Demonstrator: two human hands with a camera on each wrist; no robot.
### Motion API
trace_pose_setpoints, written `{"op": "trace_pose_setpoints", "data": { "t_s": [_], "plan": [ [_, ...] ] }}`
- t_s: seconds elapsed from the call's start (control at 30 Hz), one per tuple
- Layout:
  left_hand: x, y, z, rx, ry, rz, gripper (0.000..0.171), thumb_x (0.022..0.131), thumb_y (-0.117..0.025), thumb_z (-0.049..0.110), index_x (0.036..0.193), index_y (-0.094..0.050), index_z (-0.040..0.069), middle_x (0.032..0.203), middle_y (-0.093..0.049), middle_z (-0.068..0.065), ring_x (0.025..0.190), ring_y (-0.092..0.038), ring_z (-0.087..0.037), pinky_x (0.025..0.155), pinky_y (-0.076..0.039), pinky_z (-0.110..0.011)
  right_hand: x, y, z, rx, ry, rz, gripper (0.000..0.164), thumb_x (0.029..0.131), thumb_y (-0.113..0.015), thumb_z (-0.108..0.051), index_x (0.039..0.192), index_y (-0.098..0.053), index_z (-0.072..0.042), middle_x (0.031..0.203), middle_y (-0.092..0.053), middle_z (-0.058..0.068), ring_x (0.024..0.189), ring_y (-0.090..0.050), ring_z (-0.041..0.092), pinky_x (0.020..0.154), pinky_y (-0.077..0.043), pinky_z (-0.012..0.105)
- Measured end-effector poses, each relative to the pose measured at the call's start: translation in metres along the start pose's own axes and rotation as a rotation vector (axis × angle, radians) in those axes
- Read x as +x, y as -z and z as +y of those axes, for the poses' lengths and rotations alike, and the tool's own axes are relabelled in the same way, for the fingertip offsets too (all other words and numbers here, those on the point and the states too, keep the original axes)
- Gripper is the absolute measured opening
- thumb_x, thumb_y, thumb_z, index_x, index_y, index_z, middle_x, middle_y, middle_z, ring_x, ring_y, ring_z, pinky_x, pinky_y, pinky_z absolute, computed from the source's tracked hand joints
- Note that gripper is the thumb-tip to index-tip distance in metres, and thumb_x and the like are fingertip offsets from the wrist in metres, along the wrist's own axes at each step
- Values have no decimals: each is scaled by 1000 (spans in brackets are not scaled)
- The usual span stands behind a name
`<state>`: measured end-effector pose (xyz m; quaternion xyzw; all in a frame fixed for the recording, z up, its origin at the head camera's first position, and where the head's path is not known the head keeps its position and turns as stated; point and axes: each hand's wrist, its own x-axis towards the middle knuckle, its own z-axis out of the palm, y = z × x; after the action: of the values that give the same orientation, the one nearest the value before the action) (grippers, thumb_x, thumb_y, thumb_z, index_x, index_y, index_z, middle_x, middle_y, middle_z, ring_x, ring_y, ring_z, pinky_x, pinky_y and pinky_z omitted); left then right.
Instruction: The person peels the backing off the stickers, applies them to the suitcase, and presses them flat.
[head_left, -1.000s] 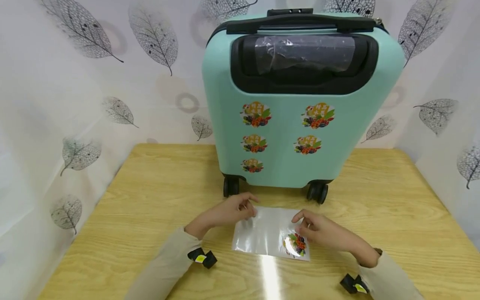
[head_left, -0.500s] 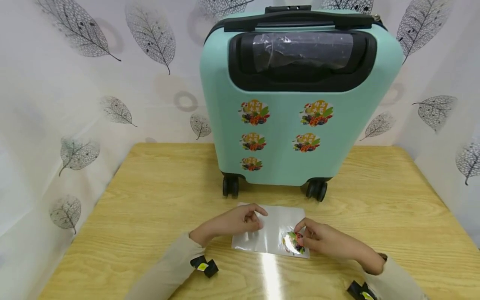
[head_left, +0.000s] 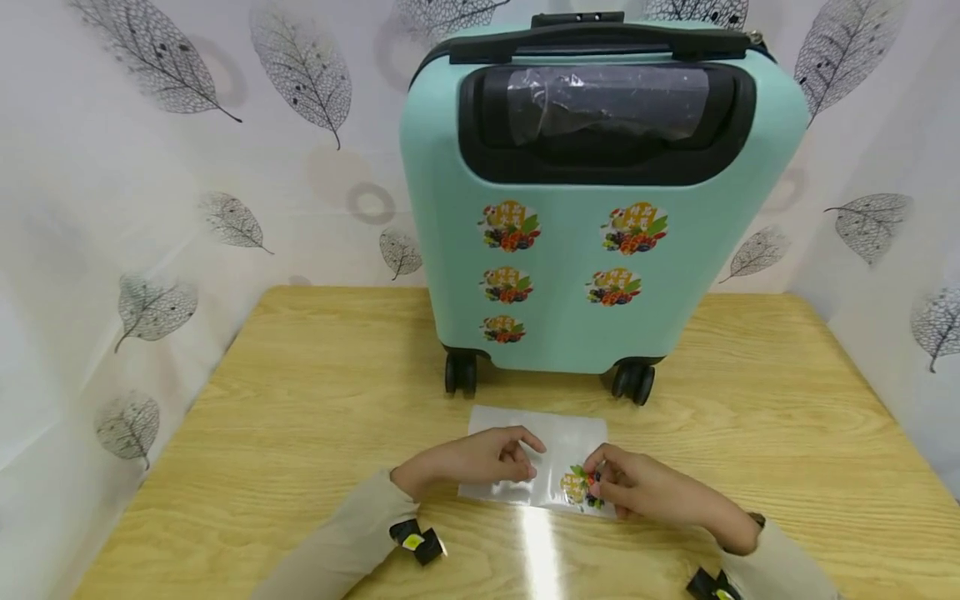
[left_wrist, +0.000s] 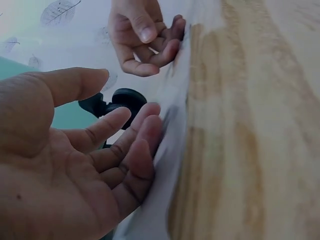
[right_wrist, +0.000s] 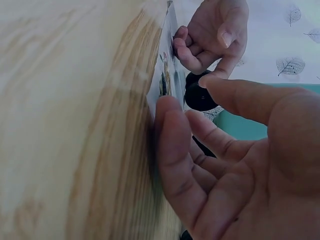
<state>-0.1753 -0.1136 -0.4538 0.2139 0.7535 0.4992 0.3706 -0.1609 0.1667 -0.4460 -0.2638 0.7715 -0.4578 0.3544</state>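
Note:
A glossy white backing sheet (head_left: 558,429) lies on the table below the suitcase, with one round fruit-printed sticker (head_left: 572,486) near its right front corner. My right hand (head_left: 645,487) is over that corner, fingertips at the sticker's right edge and partly covering it. In the right wrist view, the thumb and index finger of my right hand (right_wrist: 235,170) stand apart, with the other fingers bent low by the sheet. My left hand (head_left: 487,457) is over the sheet's left half, lower fingers against it. The left wrist view shows my left hand (left_wrist: 75,150) loosely bent, holding nothing.
A mint-green suitcase (head_left: 562,325) stands upright behind the sheet on black wheels (head_left: 633,381). Several matching stickers (head_left: 510,226) are on its front, in two columns. Leaf-patterned cloth (head_left: 322,192) hangs behind the wooden table (head_left: 322,367).
My left hand has moved right and toward me across the sheet. My right hand has shifted slightly toward me, onto the sticker's right edge. The sheet has slid slightly left.

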Motion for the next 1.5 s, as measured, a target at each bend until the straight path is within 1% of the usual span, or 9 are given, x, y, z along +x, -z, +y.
{"op": "trace_pose_setpoints", "data": {
  "t_s": [0.27, 0.47, 0.6, 0.77, 0.83, 1.03, 1.2, 1.37, 1.5],
  "plan": [
    [3, -12, -3, 28, -14, 8, 31, 96, -58, 13, 127, -55, 6, 101, -66, -5, 83, -59, -4, 71, -47, -18, 2, -2, -2, 15, -16, 23, 26, 100, -52, -19, 115, -51, 2, 79, -57, 6, 57, -53, 6, 50, -46, 23],
    [9, -18, 0, 37, -38, 52, 28, 95, -59, 11, 122, -55, 4, 98, -66, -7, 77, -56, -4, 65, -45, -17, 5, -5, -3, 34, -27, 31, 25, 100, -53, -19, 113, -49, 2, 80, -56, 7, 62, -57, 9, 53, -49, 24],
    [13, -23, 0, -11, -54, 92, 25, 94, -61, 8, 118, -55, 1, 95, -67, -13, 69, -56, -6, 59, -44, -18, 6, -7, -4, 33, -30, 31, 25, 100, -52, -20, 112, -48, 1, 81, -57, 8, 63, -59, 11, 54, -50, 25],
    [18, -31, 0, -63, -57, 132, 24, 91, -66, 10, 112, -55, 5, 88, -67, -6, 69, -56, -5, 59, -44, -18, 7, -9, -4, 27, -21, 13, 25, 101, -51, -20, 113, -48, 1, 84, -58, 9, 64, -60, 12, 54, -50, 26],
    [20, -33, 1, -78, -62, 138, 24, 90, -67, 10, 110, -55, 6, 87, -68, -7, 70, -58, -5, 60, -44, -17, 8, -10, -4, 25, -15, 10, 25, 101, -50, -20, 113, -48, 1, 84, -59, 9, 64, -60, 13, 54, -50, 26],
    [22, -34, 1, -91, -91, 127, 24, 88, -64, 1, 109, -52, 4, 93, -71, -20, 71, -60, -3, 63, -44, -16, 12, -13, -7, 33, -2, 14, 23, 101, -51, -20, 112, -48, 1, 86, -60, 10, 69, -63, 14, 59, -53, 27],
    [22, -35, 1, -122, -74, 125, 24, 88, -66, 1, 107, -53, 4, 94, -71, -23, 70, -60, -3, 62, -43, -17, 13, -15, -8, 46, 9, 8, 23, 101, -50, -20, 111, -48, 1, 89, -60, 11, 71, -65, 16, 61, -56, 30],
    [22, -36, 4, -170, -58, 144, 23, 87, -68, 1, 105, -54, 4, 93, -71, -26, 70, -61, -6, 62, -42, -18, 14, -16, -8, 60, 16, 13, 26, 102, -50, -23, 110, -47, 1, 89, -60, 12, 71, -65, 18, 61, -56, 31],
    [22, -37, 4, -171, -56, 153, 21, 86, -69, 1, 102, -55, 4, 91, -70, -27, 69, -61, -5, 64, -42, -17, 15, -17, -8, 80, 36, 10, 26, 101, -51, -22, 110, -47, 2, 88, -60, 12, 70, -64, 16, 60, -55, 30]
  ]
}}
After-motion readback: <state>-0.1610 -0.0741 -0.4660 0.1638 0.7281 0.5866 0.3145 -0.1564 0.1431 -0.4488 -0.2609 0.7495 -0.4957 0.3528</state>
